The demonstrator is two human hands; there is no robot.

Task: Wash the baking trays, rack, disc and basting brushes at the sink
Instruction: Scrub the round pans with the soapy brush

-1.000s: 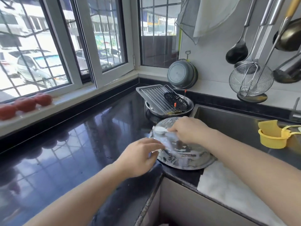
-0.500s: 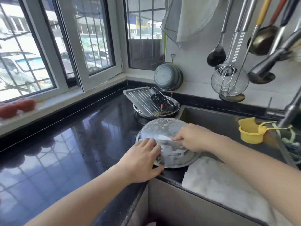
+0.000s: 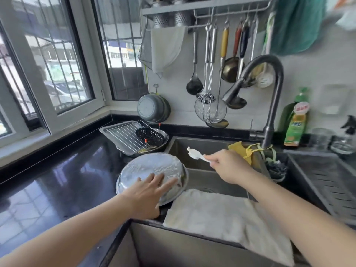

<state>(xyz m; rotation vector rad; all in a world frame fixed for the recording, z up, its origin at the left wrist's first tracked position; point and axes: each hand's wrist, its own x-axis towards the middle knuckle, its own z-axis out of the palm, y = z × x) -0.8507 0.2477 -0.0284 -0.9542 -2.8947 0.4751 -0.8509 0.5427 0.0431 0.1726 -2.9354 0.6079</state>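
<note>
Soapy round tray [image 3: 152, 170] beside sink [image 3: 212, 174]: slippery, stiff; grip rim; left hand [image 3: 148, 195] flat on it, right hand [image 3: 229, 166] pinching basting brush [image 3: 195, 153]

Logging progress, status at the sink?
Left hand flat on soapy pan. Right hand pinching white brush over sink. Rack and tray waiting behind. Nothing in the way.

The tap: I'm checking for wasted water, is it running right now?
No, nothing flows from the spout of the tap above the sink.
</note>
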